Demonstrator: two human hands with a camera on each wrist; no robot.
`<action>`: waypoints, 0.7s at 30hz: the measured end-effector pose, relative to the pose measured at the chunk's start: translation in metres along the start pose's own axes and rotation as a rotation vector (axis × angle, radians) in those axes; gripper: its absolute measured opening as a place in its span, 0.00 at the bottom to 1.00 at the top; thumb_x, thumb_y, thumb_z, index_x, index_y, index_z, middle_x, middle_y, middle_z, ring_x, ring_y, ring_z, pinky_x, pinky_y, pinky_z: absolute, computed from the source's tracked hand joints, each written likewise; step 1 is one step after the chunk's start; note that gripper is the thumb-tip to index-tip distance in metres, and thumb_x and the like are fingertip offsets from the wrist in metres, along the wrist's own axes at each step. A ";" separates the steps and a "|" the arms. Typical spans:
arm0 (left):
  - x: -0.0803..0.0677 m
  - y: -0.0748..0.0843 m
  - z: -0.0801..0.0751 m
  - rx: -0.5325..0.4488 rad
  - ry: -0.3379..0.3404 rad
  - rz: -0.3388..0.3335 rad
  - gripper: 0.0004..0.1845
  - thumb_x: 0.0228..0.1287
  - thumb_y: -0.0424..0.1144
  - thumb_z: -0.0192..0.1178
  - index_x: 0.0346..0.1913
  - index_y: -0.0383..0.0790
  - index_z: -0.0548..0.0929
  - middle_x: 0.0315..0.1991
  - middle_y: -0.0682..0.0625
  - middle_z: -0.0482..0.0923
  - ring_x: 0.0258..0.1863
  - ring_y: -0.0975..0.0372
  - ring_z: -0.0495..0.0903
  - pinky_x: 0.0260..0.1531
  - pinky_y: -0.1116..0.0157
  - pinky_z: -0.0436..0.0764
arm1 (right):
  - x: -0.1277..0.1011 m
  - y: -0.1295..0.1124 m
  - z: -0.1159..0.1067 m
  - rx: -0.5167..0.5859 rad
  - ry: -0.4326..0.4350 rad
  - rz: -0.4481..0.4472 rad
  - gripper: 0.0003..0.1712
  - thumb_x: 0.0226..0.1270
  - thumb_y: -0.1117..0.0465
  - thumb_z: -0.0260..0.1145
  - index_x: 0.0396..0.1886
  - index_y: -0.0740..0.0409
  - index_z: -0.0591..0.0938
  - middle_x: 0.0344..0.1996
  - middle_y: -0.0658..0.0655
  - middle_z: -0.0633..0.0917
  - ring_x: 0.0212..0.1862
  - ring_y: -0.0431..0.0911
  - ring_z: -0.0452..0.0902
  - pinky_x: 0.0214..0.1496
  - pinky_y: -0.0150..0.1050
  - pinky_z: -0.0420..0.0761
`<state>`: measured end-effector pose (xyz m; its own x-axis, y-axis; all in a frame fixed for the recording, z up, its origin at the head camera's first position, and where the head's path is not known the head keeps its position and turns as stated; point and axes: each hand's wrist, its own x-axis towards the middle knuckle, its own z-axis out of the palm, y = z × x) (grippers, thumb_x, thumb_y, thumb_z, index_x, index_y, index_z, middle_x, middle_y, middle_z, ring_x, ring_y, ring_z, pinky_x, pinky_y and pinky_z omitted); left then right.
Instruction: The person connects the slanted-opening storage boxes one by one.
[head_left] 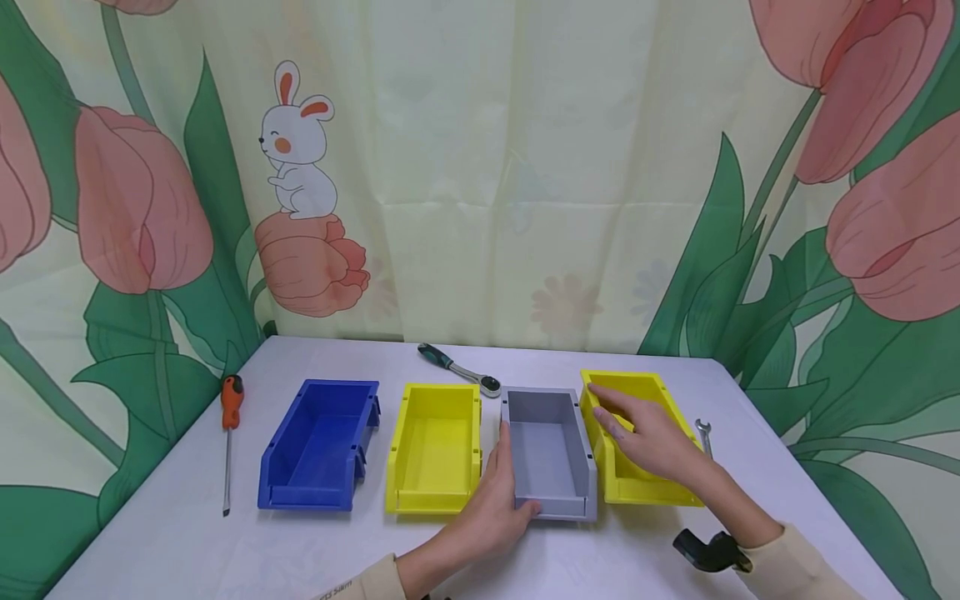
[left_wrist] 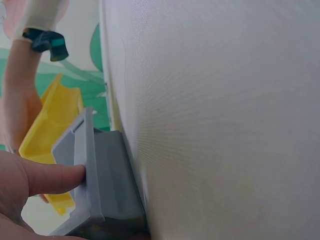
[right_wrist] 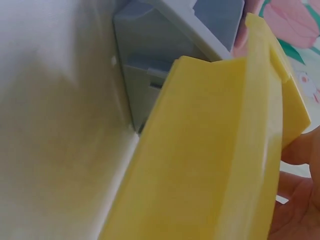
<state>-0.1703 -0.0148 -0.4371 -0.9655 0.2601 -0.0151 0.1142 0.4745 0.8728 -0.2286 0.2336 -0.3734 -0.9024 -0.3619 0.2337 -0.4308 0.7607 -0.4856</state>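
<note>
Right now both hands are on neighbouring bins near the middle of the white table. The left hand clasps the grey bin at its near left corner — thumb curled over the low front lip, fingers along the left wall. The right hand lies flat over the yellow bin just right of the grey one, fingers straight and spread, touching its left wall and reaching toward its far end. Both bins run lengthwise away from the person, open fronts facing them; the two look to be touching or very nearly so — I cannot tell which.

Counting: four bins in a row — one blue bin farthest left of the grey bin, a second yellow bin just left of it. One screwdriver lies beyond the blue bin, one ratchet wrench behind the grey bin, one small spanner right of the far yellow bin.
</note>
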 end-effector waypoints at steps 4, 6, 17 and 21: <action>0.000 0.000 0.000 -0.007 -0.005 -0.009 0.64 0.67 0.33 0.72 0.87 0.46 0.31 0.88 0.36 0.38 0.87 0.45 0.50 0.83 0.40 0.56 | -0.001 0.001 0.003 0.005 -0.010 0.029 0.29 0.85 0.54 0.57 0.79 0.60 0.71 0.75 0.66 0.77 0.72 0.65 0.78 0.70 0.62 0.81; 0.000 0.000 -0.001 -0.008 -0.005 -0.013 0.64 0.67 0.33 0.72 0.87 0.46 0.31 0.88 0.36 0.38 0.87 0.45 0.50 0.83 0.40 0.56 | -0.001 0.002 0.004 0.010 -0.013 0.047 0.30 0.86 0.53 0.56 0.80 0.58 0.70 0.75 0.65 0.76 0.72 0.65 0.77 0.71 0.63 0.80; 0.001 0.000 0.000 0.001 -0.009 -0.008 0.64 0.67 0.33 0.72 0.87 0.45 0.31 0.88 0.35 0.38 0.87 0.44 0.50 0.83 0.40 0.56 | -0.005 0.003 0.017 0.015 -0.031 0.063 0.30 0.85 0.55 0.57 0.80 0.59 0.69 0.74 0.66 0.78 0.57 0.51 0.85 0.65 0.54 0.86; 0.000 0.000 0.000 0.008 -0.011 -0.005 0.63 0.67 0.33 0.72 0.87 0.45 0.31 0.88 0.35 0.38 0.87 0.45 0.51 0.83 0.40 0.57 | -0.006 0.003 0.020 0.016 -0.031 0.073 0.30 0.86 0.56 0.56 0.81 0.59 0.69 0.75 0.66 0.76 0.57 0.50 0.85 0.65 0.54 0.86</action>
<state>-0.1708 -0.0149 -0.4372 -0.9634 0.2668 -0.0248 0.1113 0.4828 0.8686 -0.2247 0.2272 -0.3929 -0.9310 -0.3226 0.1709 -0.3637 0.7773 -0.5134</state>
